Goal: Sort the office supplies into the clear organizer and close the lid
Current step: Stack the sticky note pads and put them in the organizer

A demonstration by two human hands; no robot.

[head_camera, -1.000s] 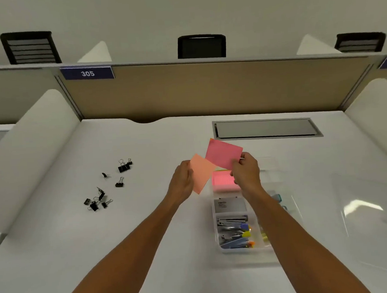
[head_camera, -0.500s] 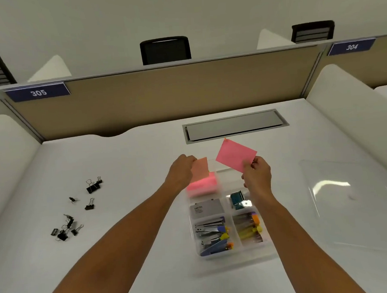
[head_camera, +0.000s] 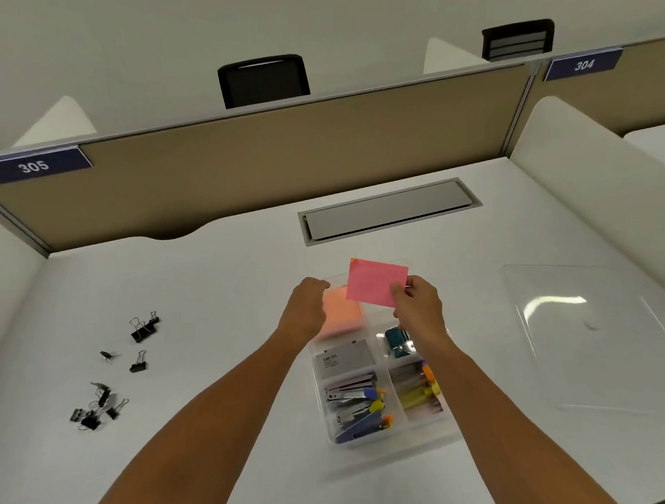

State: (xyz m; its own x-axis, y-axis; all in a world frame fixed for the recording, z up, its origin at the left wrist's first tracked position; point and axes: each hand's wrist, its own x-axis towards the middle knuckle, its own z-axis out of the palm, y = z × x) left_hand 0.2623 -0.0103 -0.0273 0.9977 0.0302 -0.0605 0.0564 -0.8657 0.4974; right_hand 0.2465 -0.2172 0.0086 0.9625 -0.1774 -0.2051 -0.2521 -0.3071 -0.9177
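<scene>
Two hands with sticky notes above the clear organizer [head_camera: 389,439].
Right hand [head_camera: 418,309] pinches a pink note [head_camera: 375,282]; left hand [head_camera: 307,311], beside it, covers an orange pad [head_camera: 342,315], grip unclear.

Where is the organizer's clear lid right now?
The clear lid lies flat on the desk, right of the organizer, apart from it.

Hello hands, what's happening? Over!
Right hand pinching pink note above organizer. Left hand at orange notes. Lid off; clips unsorted.
</scene>
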